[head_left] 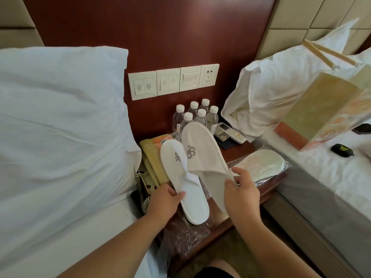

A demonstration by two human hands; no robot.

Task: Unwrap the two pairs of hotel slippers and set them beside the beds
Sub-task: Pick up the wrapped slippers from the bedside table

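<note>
Pinching the left slipper (177, 169) in our left hand (165, 200), the right slipper (201, 145) in our right hand (241, 190), we judge both light, floppy, best gripped by the sole edges.

Dark wood headboard panel (152, 33), switch plates (173, 82), padded beige wall (313, 19)

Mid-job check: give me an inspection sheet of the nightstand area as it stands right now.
Surface: wooden nightstand between two beds, crowded.
Job's things: unwrapped left-hand slipper and right-hand slipper held above it; wrapped pair, in plastic, on its right side; empty wrapper at its front edge.
Clutter: six water bottles, telephone, remote control.
Grippers: left hand grips the left-hand slipper; right hand pinches the right-hand slipper's edge.
Cables: coiled phone cord beside the telephone.
Surroundings: switch panel on the wall; left pillow, right pillow; paper bag and black case on the right bed.
</note>
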